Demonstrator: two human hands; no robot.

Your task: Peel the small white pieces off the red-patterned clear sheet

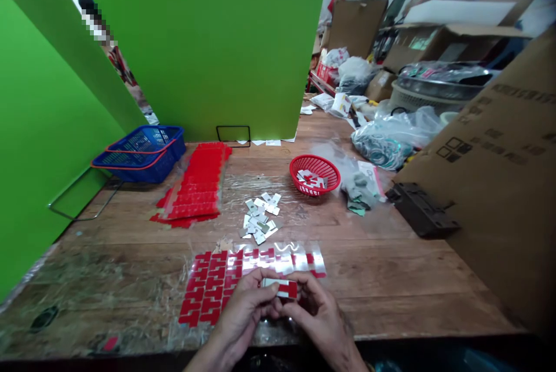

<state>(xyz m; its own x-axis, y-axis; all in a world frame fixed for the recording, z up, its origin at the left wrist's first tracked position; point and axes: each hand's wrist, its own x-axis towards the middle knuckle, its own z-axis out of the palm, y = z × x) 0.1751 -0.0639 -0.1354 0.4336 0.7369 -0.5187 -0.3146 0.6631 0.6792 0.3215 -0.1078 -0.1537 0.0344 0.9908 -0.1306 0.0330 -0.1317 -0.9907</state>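
At bottom centre of the frame, left hand [243,308] and right hand [315,311] both pinch a small red-and-white piece [280,288], held over the sticker sheet [212,288]; loose metal pieces [260,218] behind, red basket [315,174] centre right.

small red/white piece [280,288], held flat btwn fingertips

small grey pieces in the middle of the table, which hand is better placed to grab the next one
Probably the right hand. The pile of small grey pieces lies straight ahead, about equally far from both, but the left hand seems to pinch the red-and-white piece, with the right only steadying its end.
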